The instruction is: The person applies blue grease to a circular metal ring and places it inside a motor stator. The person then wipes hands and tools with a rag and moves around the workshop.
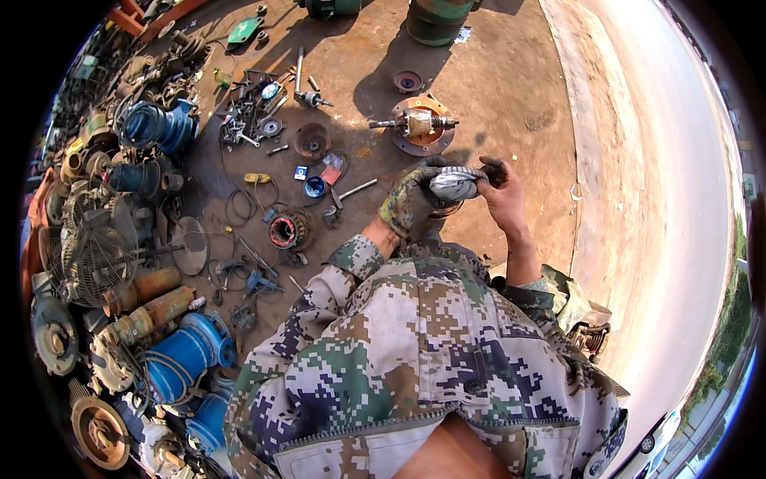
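Observation:
In front of my chest is a crumpled grey-white cloth with a ribbed top; whether it is a rag or a work glove I cannot make out. My left hand, in a dirty stained glove, is closed on its left side. My bare right hand, fingertips blackened, pinches its right edge. Just beyond my hands, a rotor on a shaft lies across a rusty round flange. Part of a rusty round piece shows beneath the cloth, mostly hidden by my hands.
To the left lie a hammer, a blue-rimmed tin, a motor housing, a rusty bowl-shaped part and a pile of tools. Blue pumps and a fan crowd the far left. A green drum stands ahead.

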Demonstrator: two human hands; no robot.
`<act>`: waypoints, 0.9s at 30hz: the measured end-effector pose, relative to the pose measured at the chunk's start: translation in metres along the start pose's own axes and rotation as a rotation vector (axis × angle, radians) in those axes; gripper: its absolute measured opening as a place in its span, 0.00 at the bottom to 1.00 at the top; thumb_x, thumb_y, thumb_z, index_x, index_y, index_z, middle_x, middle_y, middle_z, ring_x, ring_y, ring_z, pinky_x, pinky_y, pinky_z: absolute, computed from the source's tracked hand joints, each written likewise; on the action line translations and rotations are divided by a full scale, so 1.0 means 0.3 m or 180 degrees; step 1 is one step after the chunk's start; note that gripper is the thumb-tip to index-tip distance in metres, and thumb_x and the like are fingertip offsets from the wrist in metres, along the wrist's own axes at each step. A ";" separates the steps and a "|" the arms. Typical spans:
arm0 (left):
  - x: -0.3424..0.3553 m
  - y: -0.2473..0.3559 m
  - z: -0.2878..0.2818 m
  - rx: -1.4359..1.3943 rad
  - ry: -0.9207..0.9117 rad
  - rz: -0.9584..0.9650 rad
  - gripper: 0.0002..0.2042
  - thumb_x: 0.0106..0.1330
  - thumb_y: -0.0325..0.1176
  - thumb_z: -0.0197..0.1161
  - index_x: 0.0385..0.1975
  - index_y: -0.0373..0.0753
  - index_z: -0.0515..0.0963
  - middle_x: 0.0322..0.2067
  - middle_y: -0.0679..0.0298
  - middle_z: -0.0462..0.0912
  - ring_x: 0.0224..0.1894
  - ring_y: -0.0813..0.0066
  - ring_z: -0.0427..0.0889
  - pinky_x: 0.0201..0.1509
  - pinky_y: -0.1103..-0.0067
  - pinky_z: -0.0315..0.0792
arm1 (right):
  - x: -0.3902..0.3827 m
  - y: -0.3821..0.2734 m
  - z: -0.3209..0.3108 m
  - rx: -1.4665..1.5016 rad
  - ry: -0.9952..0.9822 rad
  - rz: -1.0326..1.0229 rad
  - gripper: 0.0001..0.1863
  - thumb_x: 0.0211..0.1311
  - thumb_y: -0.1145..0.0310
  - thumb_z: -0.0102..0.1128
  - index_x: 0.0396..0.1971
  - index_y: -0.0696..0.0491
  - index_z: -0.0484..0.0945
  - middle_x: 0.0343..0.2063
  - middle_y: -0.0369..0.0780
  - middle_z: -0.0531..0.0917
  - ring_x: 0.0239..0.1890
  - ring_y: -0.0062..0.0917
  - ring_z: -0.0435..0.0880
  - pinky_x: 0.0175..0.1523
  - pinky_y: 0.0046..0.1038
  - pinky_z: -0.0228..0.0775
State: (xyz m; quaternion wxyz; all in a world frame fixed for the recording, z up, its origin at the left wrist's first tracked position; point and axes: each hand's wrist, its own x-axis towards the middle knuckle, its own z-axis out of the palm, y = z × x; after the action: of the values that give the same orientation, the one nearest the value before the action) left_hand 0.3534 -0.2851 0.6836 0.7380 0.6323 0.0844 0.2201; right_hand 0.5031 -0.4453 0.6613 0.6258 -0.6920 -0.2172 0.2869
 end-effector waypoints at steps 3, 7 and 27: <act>-0.034 0.077 -0.015 -0.1722 0.0068 -0.1022 0.13 0.80 0.32 0.52 0.54 0.34 0.81 0.46 0.61 0.86 0.44 0.79 0.84 0.45 0.79 0.80 | 0.013 -0.034 0.057 0.0904 -0.0288 0.0138 0.21 0.65 0.83 0.63 0.58 0.59 0.78 0.48 0.39 0.87 0.50 0.20 0.84 0.56 0.26 0.78; -0.049 0.059 -0.052 -0.3103 0.0016 -0.1337 0.18 0.82 0.41 0.50 0.55 0.33 0.80 0.45 0.58 0.85 0.41 0.75 0.84 0.41 0.80 0.78 | 0.008 -0.058 0.126 0.0242 -0.0469 -0.0136 0.21 0.68 0.84 0.62 0.59 0.59 0.73 0.47 0.40 0.86 0.49 0.22 0.85 0.56 0.27 0.79; -0.251 -0.051 -0.110 -0.4450 0.0411 -0.1788 0.30 0.77 0.49 0.58 0.72 0.35 0.68 0.67 0.49 0.75 0.66 0.51 0.77 0.68 0.52 0.74 | 0.070 0.042 0.252 0.2241 -0.1184 0.1578 0.05 0.77 0.74 0.59 0.48 0.52 0.77 0.45 0.36 0.86 0.44 0.24 0.86 0.47 0.28 0.80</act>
State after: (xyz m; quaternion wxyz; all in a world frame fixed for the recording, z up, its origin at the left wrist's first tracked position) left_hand 0.2764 -0.2897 0.6511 0.9891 -0.0425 0.1262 0.0627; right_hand 0.4675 -0.3768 0.6422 0.6856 -0.4055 -0.0432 0.6030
